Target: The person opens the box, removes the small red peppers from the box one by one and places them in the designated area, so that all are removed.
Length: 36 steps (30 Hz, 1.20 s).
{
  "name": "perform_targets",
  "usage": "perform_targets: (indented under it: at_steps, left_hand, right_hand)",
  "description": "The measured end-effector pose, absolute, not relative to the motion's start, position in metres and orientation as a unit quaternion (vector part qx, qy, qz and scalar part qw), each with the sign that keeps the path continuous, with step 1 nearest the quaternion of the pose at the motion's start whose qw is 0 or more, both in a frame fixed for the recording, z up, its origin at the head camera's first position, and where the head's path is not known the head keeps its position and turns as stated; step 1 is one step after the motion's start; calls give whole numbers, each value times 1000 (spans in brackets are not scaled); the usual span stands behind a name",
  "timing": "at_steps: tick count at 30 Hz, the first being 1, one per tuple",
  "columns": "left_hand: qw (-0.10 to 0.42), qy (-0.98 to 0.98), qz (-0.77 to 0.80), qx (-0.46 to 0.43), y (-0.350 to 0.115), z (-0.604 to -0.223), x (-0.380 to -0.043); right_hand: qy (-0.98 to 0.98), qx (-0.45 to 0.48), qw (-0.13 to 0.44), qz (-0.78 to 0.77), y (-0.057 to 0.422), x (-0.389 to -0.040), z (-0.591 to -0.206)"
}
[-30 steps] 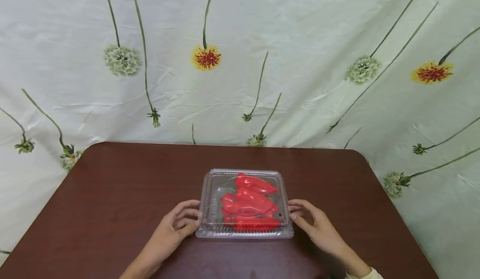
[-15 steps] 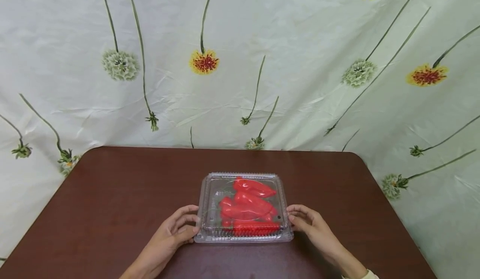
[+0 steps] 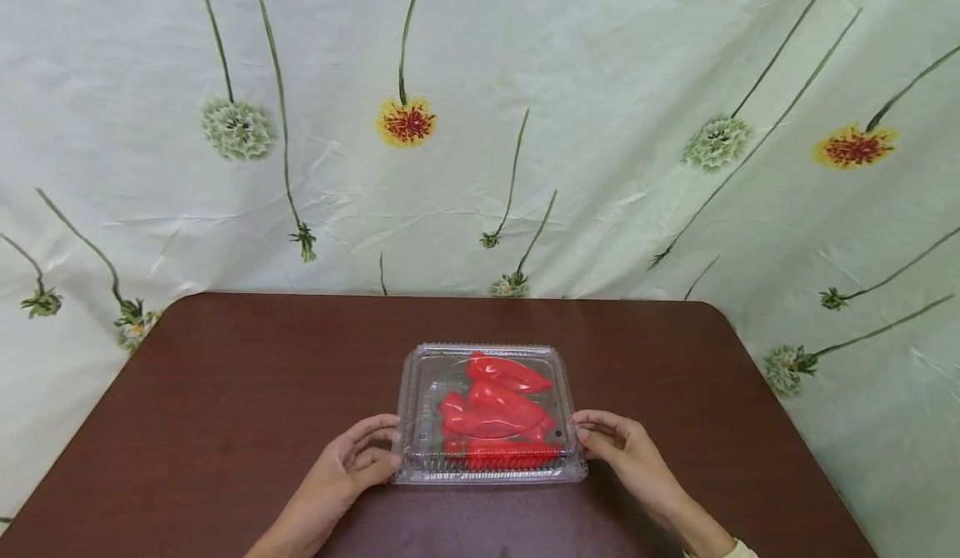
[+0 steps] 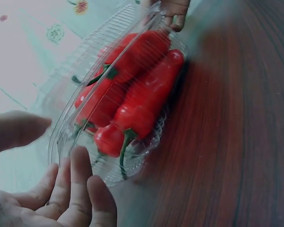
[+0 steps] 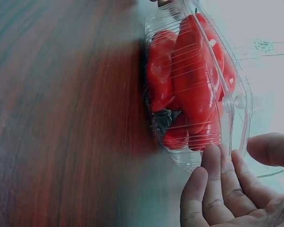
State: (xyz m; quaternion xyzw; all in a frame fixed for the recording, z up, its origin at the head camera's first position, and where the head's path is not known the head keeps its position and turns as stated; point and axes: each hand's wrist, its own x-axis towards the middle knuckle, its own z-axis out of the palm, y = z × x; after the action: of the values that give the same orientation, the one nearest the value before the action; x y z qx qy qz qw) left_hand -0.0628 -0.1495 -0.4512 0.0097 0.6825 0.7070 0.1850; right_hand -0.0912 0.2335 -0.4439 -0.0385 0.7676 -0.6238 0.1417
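Note:
A clear plastic clamshell box stands on the brown table, its lid down over several long red peppers with green stems. My left hand is at the box's left side. In the left wrist view, its fingertips touch or nearly touch the rim, the thumb apart from the fingers. On the opposite side is my right hand, fingertips against the near wall and thumb close to the rim. Neither hand's fingers are curled tightly. How firmly they touch the box cannot be seen.
The brown wooden table reaches back to a white cloth printed with flowers, hanging behind it and along the right side. The table's rounded back corners are visible at left and right.
The head view has tilted and shifted slightly. The left hand's fingers have moved a little at the box's edge. The box stays in the same place on the table.

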Motion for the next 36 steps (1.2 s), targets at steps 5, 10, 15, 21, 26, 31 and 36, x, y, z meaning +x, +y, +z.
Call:
perform_targets:
  at_steps: [5,10,15,21,26,31,36]
  left_hand:
    - [178,699,693,3,-146,-450,-61]
    - [172,703,690,14,-146,-453,-57]
    - [171,701,692,18,-145,-453,-57]
    - [163,705,689,32,-144,-452,-57]
    - [155,713,683,29,-143,-453,-56]
    - [145,719,680,16,-140,-453,-53]
    - [110,729,674,43,-137,-453,-52]
  right_hand:
    - [774,-38,136,-618,234,-91,-445]
    - [775,-41,140,-615,232,-92,-445]
    - [780,-31,134,-610,231,-92,-443]
    - [781,-30,133,-610,231,-90,-442]
    - [781,-29,129,-610,230,-89,-443]
    - [788,-26,124,-603,230,-88,-442]
    - [791,-27,117,-600,228,-88,-442]
